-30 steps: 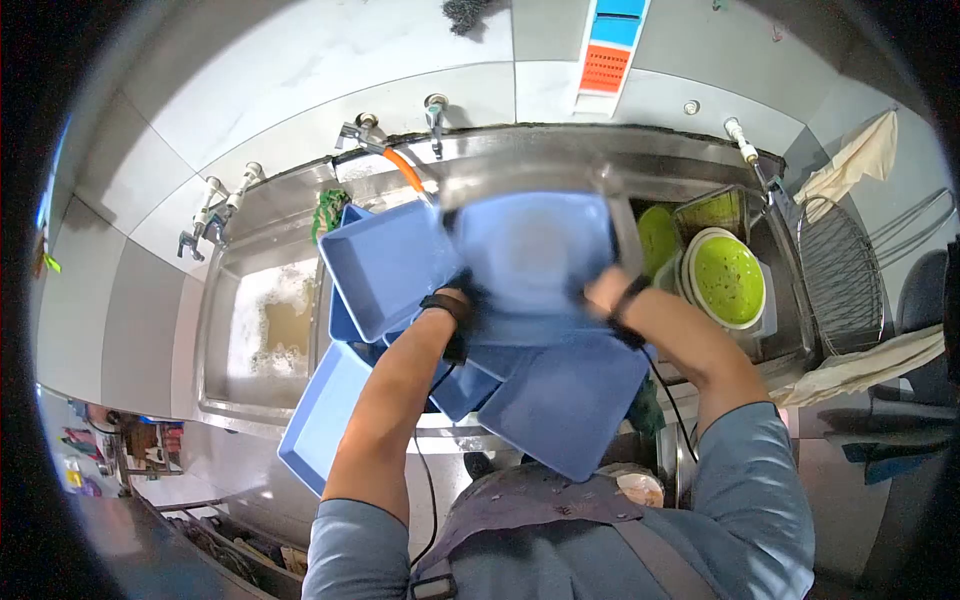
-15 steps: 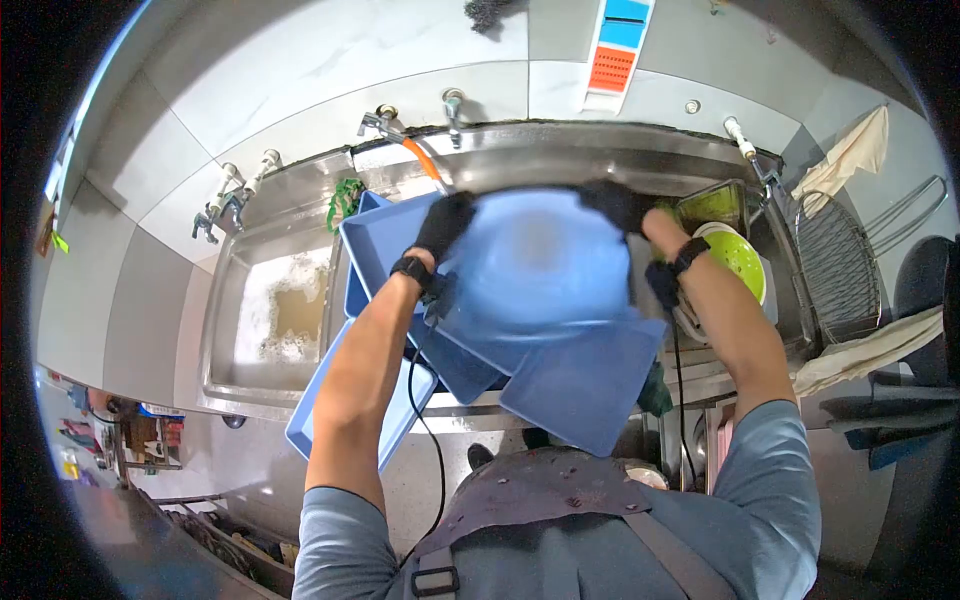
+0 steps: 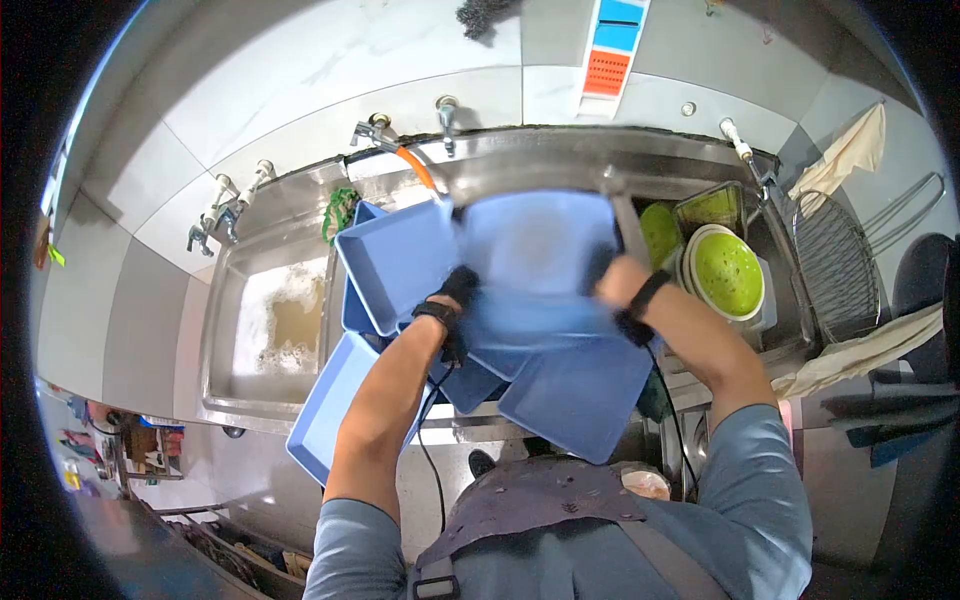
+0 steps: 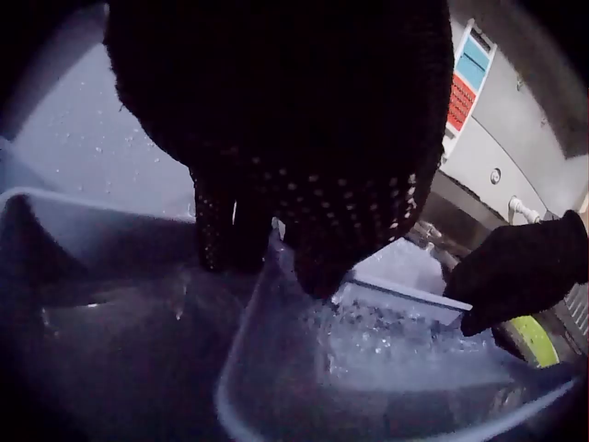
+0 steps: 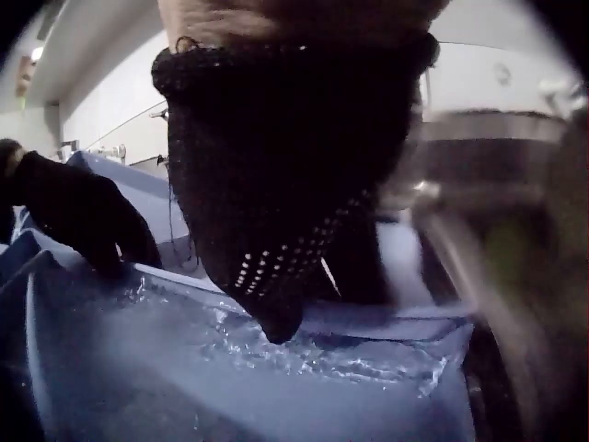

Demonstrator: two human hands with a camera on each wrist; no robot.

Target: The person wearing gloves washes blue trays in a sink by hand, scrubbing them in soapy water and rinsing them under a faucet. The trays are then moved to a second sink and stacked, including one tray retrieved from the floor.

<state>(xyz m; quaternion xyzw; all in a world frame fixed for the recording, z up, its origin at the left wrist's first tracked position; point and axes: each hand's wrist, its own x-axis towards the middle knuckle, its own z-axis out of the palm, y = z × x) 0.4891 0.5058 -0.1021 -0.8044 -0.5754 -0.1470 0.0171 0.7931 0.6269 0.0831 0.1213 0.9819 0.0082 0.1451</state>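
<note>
Both hands wear black knit gloves with pale dots. My left hand (image 3: 460, 290) grips the near left part of a blue plastic tray (image 3: 540, 230), blurred by motion in the head view. On the same tray's right side, my right hand (image 3: 606, 278) holds the rim, fingers over it in the right wrist view. Water splashes below the hands against blue plastic (image 5: 304, 368). Another blue tray (image 3: 395, 265) leans just left of the held one. Below lies a flat blue tray (image 3: 580, 395), and a lighter blue tray (image 3: 335, 400) sits at the sink's front edge.
A left basin (image 3: 225, 330) holds foamy, murky water. Green bowls (image 3: 727, 275) are stacked in the right basin. Taps (image 3: 375, 130) line the back wall, one with an orange hose (image 3: 415, 168). A wire strainer (image 3: 840, 260) hangs at right.
The held tray and both hands went up toward the sink's back half a second ago, and have now come back down toward the body. The surrounding trays stay nearly in place.
</note>
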